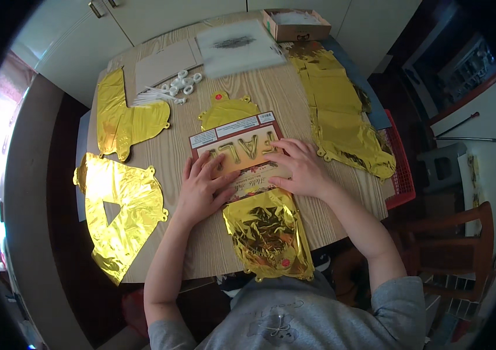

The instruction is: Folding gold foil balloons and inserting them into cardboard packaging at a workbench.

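Head view. My left hand (201, 185) and my right hand (297, 166) both lie flat, fingers spread, pressing on a printed card package (241, 153) at the middle of the round wooden table (271, 96). Neither hand is closed around anything.

Surroundings: a flat gold foil balloon (268, 233) lies just near of the package, its far end touching or tucked under the card and its near end overhanging the near table edge. A second gold foil piece (227, 109) protrudes from beneath the package's far side. At left lie two more gold foil shapes, one far (122, 119) and one near (118, 213); the near one overhangs the left table edge. A long folded gold foil strip (341, 114) runs along the right side. White plastic straws and ribbon rolls (175, 88) sit far left, beside a clear bag (237, 46) and an open cardboard box (295, 24).

Open room: bare wood remains between the package and the right foil strip, and between my left forearm and the left foil.

Orientation: the package's long axis runs left to right, tilted slightly, right end farther.
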The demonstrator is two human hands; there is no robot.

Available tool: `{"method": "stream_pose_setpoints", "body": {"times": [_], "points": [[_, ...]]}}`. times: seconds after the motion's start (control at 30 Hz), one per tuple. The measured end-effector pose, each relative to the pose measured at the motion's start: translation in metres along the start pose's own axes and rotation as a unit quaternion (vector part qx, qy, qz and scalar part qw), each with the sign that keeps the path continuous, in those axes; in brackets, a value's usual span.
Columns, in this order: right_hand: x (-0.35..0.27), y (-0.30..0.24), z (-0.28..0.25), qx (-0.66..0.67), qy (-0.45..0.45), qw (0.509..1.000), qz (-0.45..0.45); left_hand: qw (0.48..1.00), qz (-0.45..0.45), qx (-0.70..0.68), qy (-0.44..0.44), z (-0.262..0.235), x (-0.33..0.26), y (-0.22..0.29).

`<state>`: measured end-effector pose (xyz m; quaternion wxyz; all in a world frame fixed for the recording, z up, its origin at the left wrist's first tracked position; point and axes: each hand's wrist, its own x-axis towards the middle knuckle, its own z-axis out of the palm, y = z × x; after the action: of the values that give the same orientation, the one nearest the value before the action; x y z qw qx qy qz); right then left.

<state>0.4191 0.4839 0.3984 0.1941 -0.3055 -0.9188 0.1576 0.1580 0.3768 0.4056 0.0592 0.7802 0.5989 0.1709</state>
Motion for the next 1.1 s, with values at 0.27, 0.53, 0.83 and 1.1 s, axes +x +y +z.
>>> {"method": "stream_pose_setpoints", "body": {"times": [0.27, 0.53, 0.83, 1.1], "points": [[0.0, 0.002, 0.001, -0.015, -0.004, 1.0, -0.008, 1.0, 0.002, 0.0, 0.007, 0.0, 0.0, 0.001], [0.0, 0.0, 0.003, -0.026, -0.008, 1.0, -0.007, 1.0, -0.001, 0.003, 0.004, -0.001, -0.001, 0.001], [-0.027, -0.01, -0.016, -0.04, -0.087, 0.994, -0.057, 1.0, 0.013, -0.018, -0.015, -0.002, 0.0, 0.001], [-0.122, -0.048, -0.054, -0.153, -0.198, 0.947, -0.203, 0.999, 0.027, -0.02, -0.007, -0.002, 0.001, -0.001]]}}
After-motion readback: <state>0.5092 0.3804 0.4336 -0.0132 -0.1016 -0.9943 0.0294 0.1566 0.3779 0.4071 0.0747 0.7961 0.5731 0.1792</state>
